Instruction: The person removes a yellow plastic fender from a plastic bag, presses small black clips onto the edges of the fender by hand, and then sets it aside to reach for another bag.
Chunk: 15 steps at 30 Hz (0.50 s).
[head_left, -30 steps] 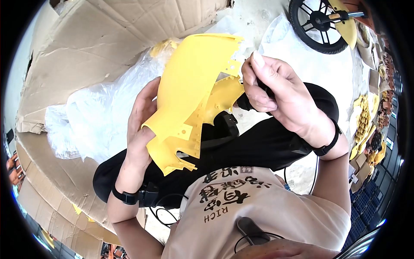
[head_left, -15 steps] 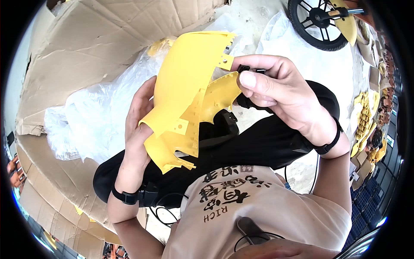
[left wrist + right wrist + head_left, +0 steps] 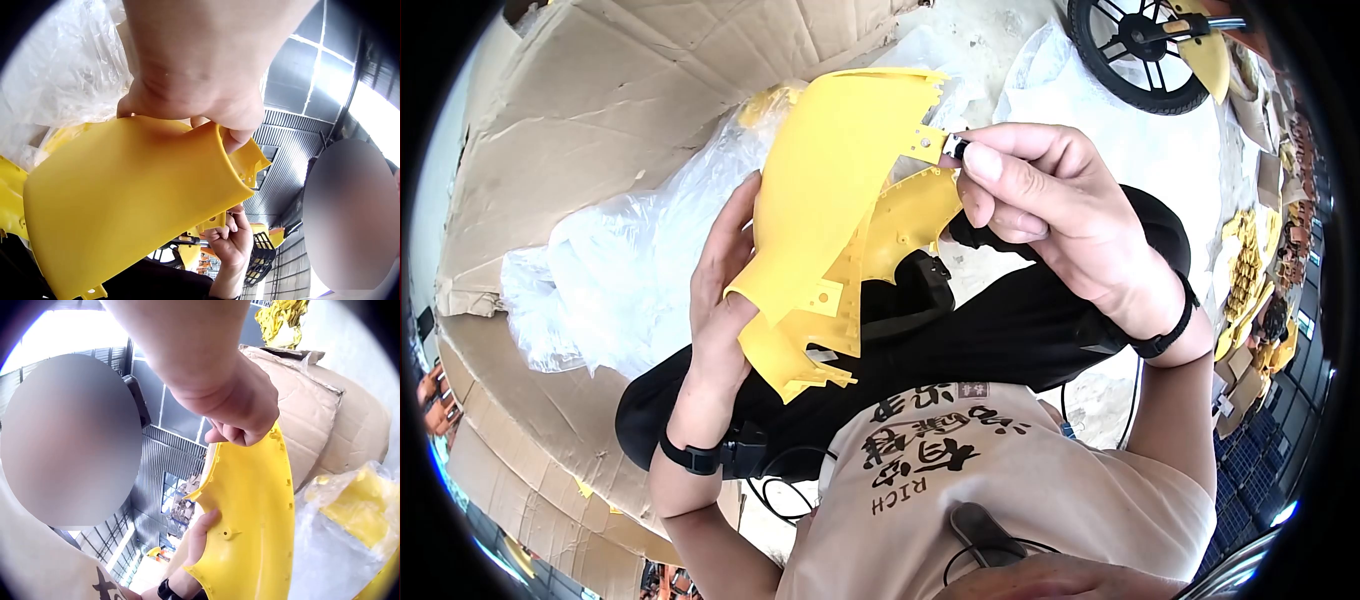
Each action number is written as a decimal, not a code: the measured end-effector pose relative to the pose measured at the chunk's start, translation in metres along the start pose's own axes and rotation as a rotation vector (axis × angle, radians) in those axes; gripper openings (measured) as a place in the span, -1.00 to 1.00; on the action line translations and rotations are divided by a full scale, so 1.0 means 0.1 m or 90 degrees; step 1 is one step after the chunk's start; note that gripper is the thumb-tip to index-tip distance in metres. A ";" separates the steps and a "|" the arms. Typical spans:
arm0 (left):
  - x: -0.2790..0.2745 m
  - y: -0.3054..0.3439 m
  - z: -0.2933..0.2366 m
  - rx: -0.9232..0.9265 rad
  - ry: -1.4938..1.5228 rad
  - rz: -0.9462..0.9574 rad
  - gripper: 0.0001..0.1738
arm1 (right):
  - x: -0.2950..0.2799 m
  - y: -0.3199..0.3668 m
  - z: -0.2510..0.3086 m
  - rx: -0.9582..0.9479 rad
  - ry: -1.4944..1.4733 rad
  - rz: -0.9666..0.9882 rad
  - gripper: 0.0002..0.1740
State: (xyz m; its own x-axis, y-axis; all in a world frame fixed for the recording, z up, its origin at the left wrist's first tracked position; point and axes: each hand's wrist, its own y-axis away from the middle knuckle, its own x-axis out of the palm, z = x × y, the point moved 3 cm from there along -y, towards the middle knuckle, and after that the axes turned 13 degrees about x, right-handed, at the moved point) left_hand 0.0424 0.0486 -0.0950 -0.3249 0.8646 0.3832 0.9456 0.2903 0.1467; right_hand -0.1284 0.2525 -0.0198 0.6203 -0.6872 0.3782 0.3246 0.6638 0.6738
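Observation:
A curved yellow plastic shell (image 3: 820, 170) is gripped at its lower left side by my left hand (image 3: 725, 275), the thumb hooked over its edge. Between thumb and index finger my right hand (image 3: 1055, 200) pinches a small black and metal clip (image 3: 956, 147), at the holed tab (image 3: 922, 143) on the shell's right edge. In the left wrist view, the left hand (image 3: 200, 94) holds the rim of the smooth shell (image 3: 125, 200). The right wrist view has the right hand (image 3: 240, 412) at the top of the shell's inner side (image 3: 250, 519); the clip is hidden there.
Clear plastic wrap (image 3: 620, 260) and a large cardboard box (image 3: 600, 110) lie to the left. A black wheel (image 3: 1140, 50) stands at the upper right. Black-clad legs (image 3: 1000, 320) are under the shell. Yellow parts (image 3: 1245, 290) are piled at the far right.
My right hand has turned and moved left, bringing the pinched clip to the shell's tab. The shell has shifted slightly left and up in the left hand's grip.

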 end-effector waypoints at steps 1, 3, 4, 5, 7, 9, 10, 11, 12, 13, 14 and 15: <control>0.00 0.00 0.00 0.000 0.000 0.000 -0.11 | 0.00 0.00 -0.01 0.013 0.015 -0.004 -0.68; 0.00 0.00 -0.01 -0.004 -0.009 0.005 -0.10 | 0.00 0.00 -0.01 0.010 0.008 -0.002 -0.68; 0.00 0.01 -0.01 -0.004 -0.009 0.005 -0.10 | 0.01 0.00 -0.02 0.006 0.001 0.000 -0.68; 0.01 0.01 -0.01 -0.004 -0.010 0.013 -0.09 | 0.01 -0.01 -0.02 0.006 0.001 -0.001 -0.68; 0.01 0.01 0.00 -0.005 -0.010 0.020 -0.07 | 0.00 -0.01 -0.02 0.002 0.015 -0.015 -0.68; -0.01 0.01 0.02 -0.019 -0.055 0.033 0.01 | 0.02 -0.01 -0.03 -0.016 0.036 -0.034 -0.72; -0.02 0.02 0.03 -0.020 -0.056 0.033 0.01 | 0.03 -0.01 -0.03 -0.035 0.057 -0.053 -0.75; -0.01 0.04 0.03 0.003 -0.112 0.049 0.01 | 0.02 -0.02 -0.04 -0.034 0.056 -0.053 -0.75; 0.00 0.05 0.03 0.027 -0.169 0.065 0.04 | 0.01 -0.02 -0.04 -0.049 0.073 -0.062 -0.74; 0.03 0.07 0.03 0.058 -0.197 0.092 -0.01 | 0.00 -0.02 -0.04 -0.065 0.091 -0.071 -0.73; 0.04 0.06 0.03 0.057 -0.197 0.093 -0.01 | -0.01 0.00 -0.02 -0.065 0.090 -0.071 -0.73; 0.06 0.06 0.00 0.072 -0.223 0.111 -0.03 | -0.03 0.01 0.01 -0.050 0.113 -0.065 -0.71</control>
State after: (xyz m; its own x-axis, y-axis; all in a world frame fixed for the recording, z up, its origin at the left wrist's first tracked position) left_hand 0.0458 0.0553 -0.0920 -0.1533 0.9866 0.0561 0.9881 0.1536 -0.0017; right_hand -0.1309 0.2550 -0.0194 0.6957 -0.6932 0.1881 0.4424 0.6199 0.6481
